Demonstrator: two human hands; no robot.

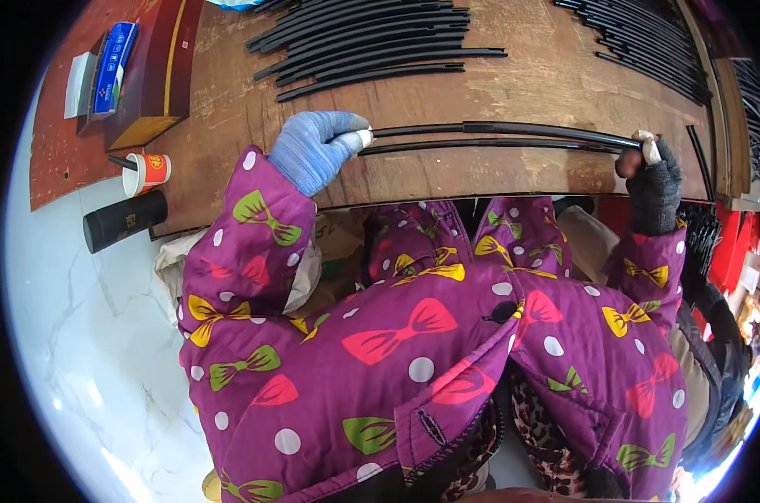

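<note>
Working at the wide wooden table [547, 180], you have the long black rod [547, 131] stretched sideways near the front edge, between your two gloved hands. Your left hand [317, 152] pinches its left end with fingertips, and your right hand [655, 180] is closed around its right end. Thickness changes along this rod, so I would suggest pulling evenly and holding both ends in one line, without bending. A thinner black rod [497, 144] runs just beside it; I cannot tell if you grip this one also. About containers: the dark red box [158, 67] stands at the left, its inside hidden. Smaller are the black cylindrical case [124, 222], content not visible, and the blue carton [116, 67], also unknown. The paper cup [155, 171] holds a dark stick [121, 162], leaning out.
</note>
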